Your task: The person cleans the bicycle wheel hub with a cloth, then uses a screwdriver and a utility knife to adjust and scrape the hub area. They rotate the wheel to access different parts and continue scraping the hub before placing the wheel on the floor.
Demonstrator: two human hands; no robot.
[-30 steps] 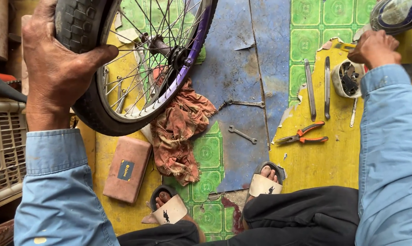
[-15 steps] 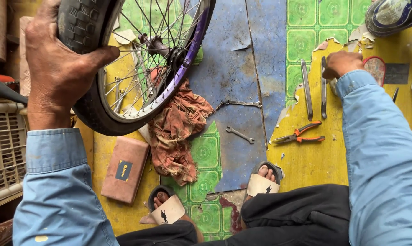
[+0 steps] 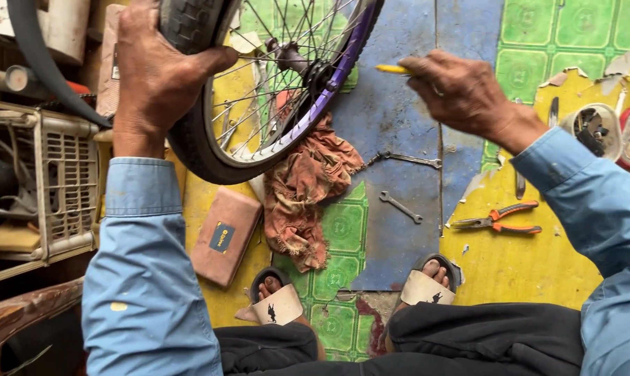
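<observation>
Wheel stood tilted in the left hand's grip, right hand pinching a yellow tool pointed left at its hub.

The floor is a patchwork of worn coverings: a scuffed blue sheet runs down the middle, green patterned tiles show far right and again near the centre, and peeling yellow fills the right side and a strip on the left. The yellow layer is torn along its far edge, with flakes curling up. A dark red patch shows near the bottom edge. At the left stands a pale plastic crate on a shelf, with brown wood nearer. Light is even and soft, without hard shadows.
</observation>
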